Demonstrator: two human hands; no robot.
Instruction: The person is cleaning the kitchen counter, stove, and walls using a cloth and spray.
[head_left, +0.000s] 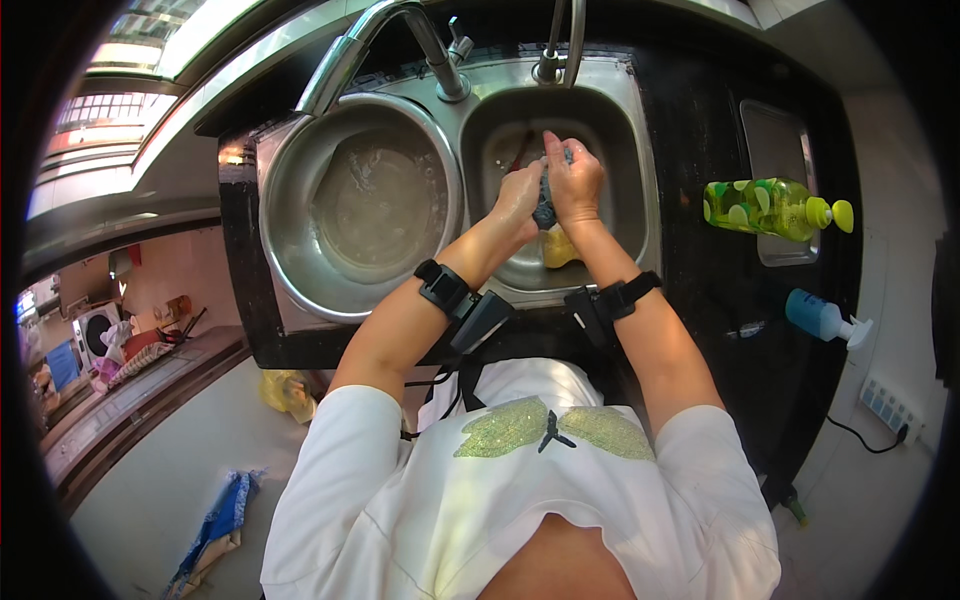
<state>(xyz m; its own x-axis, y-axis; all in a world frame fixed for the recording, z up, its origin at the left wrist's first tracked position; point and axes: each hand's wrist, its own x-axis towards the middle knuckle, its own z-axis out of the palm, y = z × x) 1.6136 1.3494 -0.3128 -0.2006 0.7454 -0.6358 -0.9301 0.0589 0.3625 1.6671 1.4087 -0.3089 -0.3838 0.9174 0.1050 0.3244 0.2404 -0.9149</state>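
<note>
Over the right-hand basin of a steel double sink (626, 259), my left hand (521, 191) and my right hand (576, 178) press together around a wet blue-grey cloth (544, 206). Both hands grip it, and much of it is hidden between them. Just below the cloth, a yellow sponge or cloth (559, 250) lies in the basin. A thin dark red object (520, 152) rests at the basin's back left, partly behind my left hand. To the left sits a large round steel bowl (296, 266) with cloudy water in it.
Behind the bowl rises a chrome faucet (439, 56); a second spout (551, 67) stands behind the right basin. On the dark counter at right are a green dish soap bottle (761, 206) over a steel tray (784, 255), and a blue spray bottle (817, 315). A power strip (889, 409) is at far right.
</note>
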